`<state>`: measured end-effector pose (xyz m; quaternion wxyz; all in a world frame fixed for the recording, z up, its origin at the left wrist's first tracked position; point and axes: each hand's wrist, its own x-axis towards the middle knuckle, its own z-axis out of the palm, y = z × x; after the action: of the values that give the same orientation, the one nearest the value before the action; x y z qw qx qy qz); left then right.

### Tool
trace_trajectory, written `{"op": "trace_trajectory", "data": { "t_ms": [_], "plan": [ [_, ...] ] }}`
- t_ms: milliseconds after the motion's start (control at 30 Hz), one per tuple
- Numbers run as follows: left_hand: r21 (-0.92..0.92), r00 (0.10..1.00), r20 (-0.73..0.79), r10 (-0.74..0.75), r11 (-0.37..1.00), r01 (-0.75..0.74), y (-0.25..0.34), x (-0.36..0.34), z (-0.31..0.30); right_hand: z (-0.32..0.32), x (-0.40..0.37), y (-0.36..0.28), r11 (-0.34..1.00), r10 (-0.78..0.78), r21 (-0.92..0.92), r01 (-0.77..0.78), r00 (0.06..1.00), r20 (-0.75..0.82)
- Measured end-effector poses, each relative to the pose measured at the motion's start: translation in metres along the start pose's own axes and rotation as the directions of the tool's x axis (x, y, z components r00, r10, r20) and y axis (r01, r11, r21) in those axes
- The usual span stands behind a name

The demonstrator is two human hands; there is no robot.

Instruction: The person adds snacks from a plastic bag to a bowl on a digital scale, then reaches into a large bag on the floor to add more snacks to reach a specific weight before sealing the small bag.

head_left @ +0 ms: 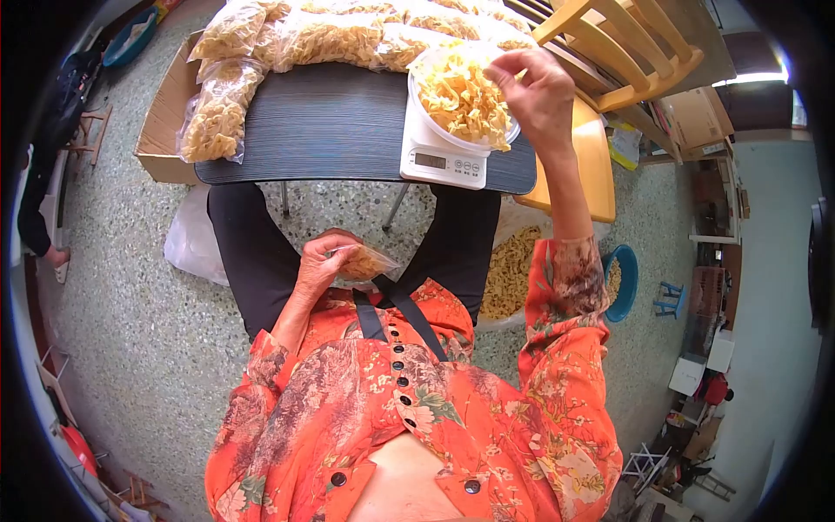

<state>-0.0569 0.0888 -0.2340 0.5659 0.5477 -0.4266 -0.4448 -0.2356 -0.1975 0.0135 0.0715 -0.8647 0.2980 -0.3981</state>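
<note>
A clear bowl (pixel 424 104) heaped with pale yellow dried pieces (pixel 461 91) rests on a white kitchen scale (pixel 444 165) at the table's right. Over the bowl's right edge is my right hand (pixel 535 91), its fingers bent and pressed together; whether a piece is between them is too small to tell. Down at my lap, my left hand (pixel 323 265) grips a clear plastic bag (pixel 365 263) that has some of the same pieces inside. The digits on the scale's display are not readable.
Several filled bags (pixel 330 39) line the back and left of the dark table (pixel 322 122). A cardboard box (pixel 165 122) stands left, wooden chairs (pixel 600 165) right. On the floor are a large bag of pieces (pixel 509 274) and a blue basin (pixel 623 291). Another person's foot (pixel 57 258) shows far left.
</note>
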Motion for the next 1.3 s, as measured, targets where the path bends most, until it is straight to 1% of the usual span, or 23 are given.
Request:
{"op": "trace_trajectory", "data": {
  "t_ms": [33,100,133,167,233,367,433,567,600,633,667,700,767,800,833,900,967,1000,1100,1167,1233,1267,1300],
  "plan": [
    [-0.003,1.0,-0.004,-0.001,1.0,0.001,0.0,0.0,0.0,0.002,-0.005,-0.007,1.0,-0.003,0.001,0.003,1.0,0.004],
    [-0.001,0.998,0.001,-0.057,0.998,0.057,0.001,0.0,0.0,0.004,-0.018,-0.019,0.999,-0.024,-0.029,0.032,0.968,0.25],
    [0.0,0.998,0.002,-0.057,0.998,0.057,0.002,0.001,0.0,0.005,-0.021,-0.024,0.994,0.001,-0.108,0.031,0.96,0.281],
    [0.003,0.997,0.003,-0.074,0.997,0.074,0.003,0.0,0.001,0.008,-0.022,-0.025,0.994,-0.001,-0.107,0.032,0.959,0.282],
    [0.009,0.996,0.002,-0.092,0.996,0.092,0.004,-0.001,0.001,0.014,-0.025,-0.025,0.971,-0.06,-0.209,0.115,0.966,0.252],
    [0.005,0.999,0.0,-0.041,0.999,0.041,0.004,0.0,0.001,0.023,-0.027,-0.024,0.949,-0.103,-0.269,0.166,0.967,0.234],
    [0.004,0.999,-0.009,-0.041,0.999,0.041,0.005,0.0,0.0,0.025,-0.028,-0.023,0.984,0.004,-0.173,0.041,0.968,0.25],
    [-0.001,0.997,0.004,-0.077,0.997,0.077,0.002,-0.001,0.0,0.014,-0.023,-0.021,0.999,0.024,-0.052,-0.015,0.983,0.182],
    [0.006,0.997,0.008,-0.074,0.997,0.074,0.001,0.0,0.0,0.01,-0.021,-0.022,0.976,0.182,0.089,-0.197,0.971,0.156],
    [0.005,0.997,0.013,-0.074,0.997,0.074,0.001,0.0,0.001,0.007,-0.021,-0.022,0.902,0.337,0.23,-0.365,0.929,0.151],
    [-0.01,0.997,0.017,-0.077,0.997,0.077,0.002,0.0,0.001,0.007,-0.019,-0.018,0.873,0.373,0.292,-0.391,0.92,0.116],
    [-0.024,0.997,0.02,-0.079,0.997,0.079,0.002,0.0,0.001,0.009,-0.018,-0.011,0.872,0.376,0.292,-0.392,0.92,0.114],
    [-0.016,0.997,0.015,-0.073,0.997,0.073,0.002,0.0,0.002,0.014,-0.017,-0.003,0.753,0.377,0.59,-0.291,0.926,-0.025],
    [-0.008,0.998,0.008,-0.069,0.998,0.07,0.002,0.0,0.002,0.015,-0.018,0.001,0.669,0.426,0.682,-0.295,0.905,-0.026],
    [-0.004,0.997,0.008,-0.071,0.997,0.071,0.002,0.001,0.001,0.013,-0.018,0.001,0.666,0.428,0.685,-0.296,0.903,-0.027],
    [-0.003,0.999,0.009,-0.031,1.0,0.031,0.001,0.001,0.0,0.004,-0.026,0.0,0.391,0.453,0.873,-0.291,0.887,0.093],
    [-0.01,0.996,0.003,-0.088,0.996,0.088,-0.001,0.002,-0.002,-0.005,-0.04,-0.014,0.355,0.532,0.888,-0.293,0.844,0.066],
    [-0.026,0.991,-0.009,-0.13,0.991,0.13,-0.002,0.0,-0.001,-0.015,-0.056,-0.019,0.382,0.529,0.869,-0.315,0.846,0.074],
    [0.008,0.994,-0.014,-0.107,0.994,0.107,-0.001,0.002,0.001,-0.032,-0.109,-0.021,0.426,0.549,0.838,-0.34,0.834,0.059],
    [0.0,0.994,0.004,-0.109,0.994,0.109,0.0,0.002,0.003,-0.041,-0.151,-0.018,0.331,0.678,0.848,-0.414,0.729,0.091],
    [0.0,0.994,0.018,-0.104,0.995,0.104,-0.001,0.004,0.002,-0.046,-0.194,-0.013,0.329,0.784,0.821,-0.466,0.62,0.038],
    [0.015,0.995,0.025,-0.101,0.995,0.101,-0.003,0.004,0.002,-0.048,-0.217,-0.007,0.324,0.788,0.822,-0.468,0.614,0.039],
    [0.029,0.995,0.033,-0.099,0.995,0.098,-0.004,0.004,0.002,-0.05,-0.242,-0.001,0.31,0.826,0.818,-0.485,0.563,0.021]
  ]
}}
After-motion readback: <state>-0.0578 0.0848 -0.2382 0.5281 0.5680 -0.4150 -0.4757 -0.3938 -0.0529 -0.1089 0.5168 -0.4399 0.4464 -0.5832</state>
